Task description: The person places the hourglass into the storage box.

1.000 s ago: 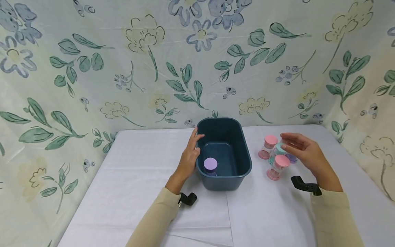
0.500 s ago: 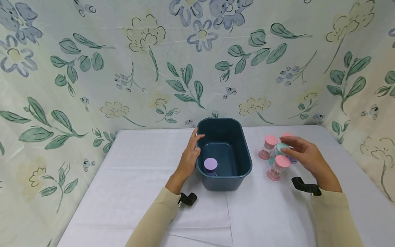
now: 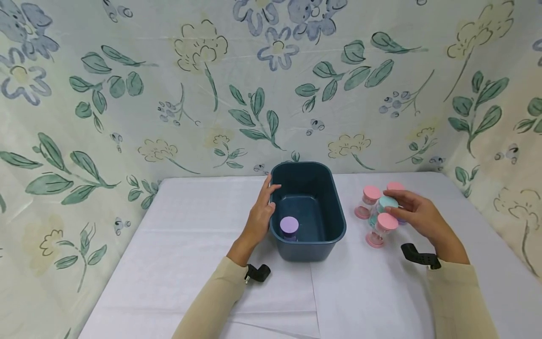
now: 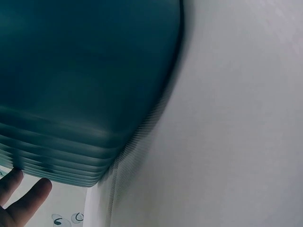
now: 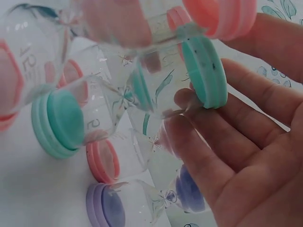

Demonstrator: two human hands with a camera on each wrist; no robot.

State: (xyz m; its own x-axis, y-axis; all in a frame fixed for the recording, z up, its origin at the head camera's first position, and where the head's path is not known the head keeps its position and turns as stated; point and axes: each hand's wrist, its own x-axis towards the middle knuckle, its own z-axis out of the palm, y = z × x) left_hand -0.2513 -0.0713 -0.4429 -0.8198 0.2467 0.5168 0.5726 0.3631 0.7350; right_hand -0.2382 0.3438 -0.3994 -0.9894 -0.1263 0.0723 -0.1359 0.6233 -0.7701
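My left hand [image 3: 256, 219] rests along the left side of a dark blue plastic bin [image 3: 306, 252], fingers fairly straight, some tips at the rim. Two of its fingertips [image 4: 43, 185] show by the ribbed end in the left wrist view. A sand timer with a purple cap [image 3: 289, 225] stands inside the bin. On the right, my right hand [image 3: 419, 216] pinches the teal sand timer [image 3: 387, 203] near its top cap, with fingers behind its upper bulb in the right wrist view. Pink sand timers [image 3: 371, 193] and a purple one [image 5: 106, 208] crowd around it; the purple one is mostly hidden in the head view.
A white cloth [image 3: 203, 245] covers the table. Flower-patterned fabric [image 3: 190, 94] hangs behind and at the sides. The front pink timer [image 3: 386, 222] stands close below the right thumb, and another pink timer [image 3: 395, 186] is just behind the fingers.
My right hand has lowered slightly and its thumb and fingers have closed in on the teal sand timer's cap. The back pink cap has come into view. My left hand stays put.
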